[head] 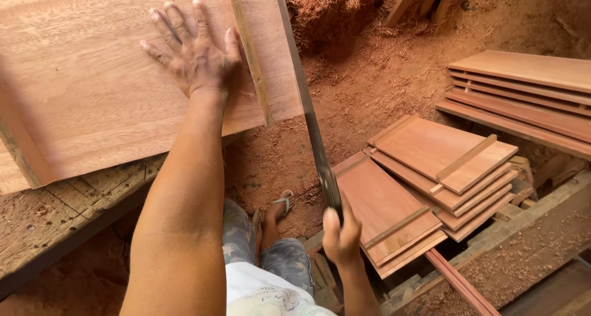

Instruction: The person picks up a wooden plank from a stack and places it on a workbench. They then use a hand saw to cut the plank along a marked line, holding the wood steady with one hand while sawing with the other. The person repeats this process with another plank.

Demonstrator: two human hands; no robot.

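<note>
My left hand lies flat, fingers spread, on a large reddish wooden panel that rests on a workbench. A thin wooden strip runs along the panel just right of that hand. My right hand grips the handle of a handsaw. The long blade slants up and away along the panel's right edge.
Sawdust covers the ground. Cut boards lie stacked at the right, with more planks behind them. A rough timber beam crosses the lower right. My sandalled foot stands below the bench edge.
</note>
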